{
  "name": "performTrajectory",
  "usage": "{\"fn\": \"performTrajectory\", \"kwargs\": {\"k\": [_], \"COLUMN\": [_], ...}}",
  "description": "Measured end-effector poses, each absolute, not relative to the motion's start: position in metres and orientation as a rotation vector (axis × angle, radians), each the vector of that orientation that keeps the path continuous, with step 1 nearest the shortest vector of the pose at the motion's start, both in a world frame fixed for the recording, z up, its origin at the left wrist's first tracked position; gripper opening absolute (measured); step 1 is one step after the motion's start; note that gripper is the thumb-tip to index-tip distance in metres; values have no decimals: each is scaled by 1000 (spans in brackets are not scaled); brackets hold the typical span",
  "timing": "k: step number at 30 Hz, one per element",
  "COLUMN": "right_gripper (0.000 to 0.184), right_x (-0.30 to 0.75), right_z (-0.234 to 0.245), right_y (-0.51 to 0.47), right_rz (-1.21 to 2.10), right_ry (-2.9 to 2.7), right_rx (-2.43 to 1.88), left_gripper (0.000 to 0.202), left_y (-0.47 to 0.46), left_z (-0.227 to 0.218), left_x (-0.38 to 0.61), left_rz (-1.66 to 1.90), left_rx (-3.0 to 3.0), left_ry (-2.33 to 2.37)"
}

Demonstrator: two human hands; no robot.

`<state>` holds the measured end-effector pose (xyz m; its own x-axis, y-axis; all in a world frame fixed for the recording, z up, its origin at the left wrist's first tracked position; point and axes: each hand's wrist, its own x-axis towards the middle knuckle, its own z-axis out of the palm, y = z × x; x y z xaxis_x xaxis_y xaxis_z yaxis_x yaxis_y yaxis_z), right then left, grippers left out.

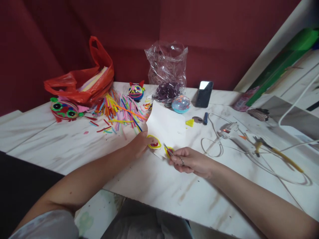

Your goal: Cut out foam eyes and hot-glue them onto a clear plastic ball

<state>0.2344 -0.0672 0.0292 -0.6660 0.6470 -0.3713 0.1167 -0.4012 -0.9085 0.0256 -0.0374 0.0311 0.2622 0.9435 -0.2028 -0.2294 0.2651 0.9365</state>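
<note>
White paper sheet [166,127], tilted up over the middle of the tabletop [149,186], with small scissors [167,150] at its lower edge.

The left hand [140,143] has its fingers pinching the sheet's lower left corner, right beside a yellow-and-red eye shape [154,142]. The right hand [191,161] has its fingers curled closed around the scissors' handles, and the blade tips touch a second eye shape [169,152]. Whether the blades are parted cannot be told. The cut would likely go cleanest with the left hand keeping the sheet taut and turning it into the blades, in short snips close to the yellow outline. Loose foam strips [119,111] lie well apart at the back left, and a glue gun [228,129] lies off to the right.
</note>
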Motion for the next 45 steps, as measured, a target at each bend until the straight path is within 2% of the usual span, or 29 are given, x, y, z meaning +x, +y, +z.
{"fn": "performTrajectory", "kwargs": {"k": [12, 26, 31, 45], "right_gripper": [47, 52, 51, 51], "right_x": [233, 228, 231, 231], "right_z": [29, 24, 23, 30], "right_y": [-72, -72, -69, -62], "right_rz": [2201, 1972, 1998, 1787], "right_ry": [-1443, -1587, -1675, -1864], "right_rx": [-973, -1109, -1043, -1136], "left_gripper": [20, 15, 18, 21], "left_y": [-35, -34, -37, -37], "left_z": [26, 30, 30, 26], "left_x": [21, 18, 20, 18], "left_rz": [923, 899, 874, 825], "left_rx": [908, 939, 1002, 1081], "left_ry": [922, 946, 960, 912]}}
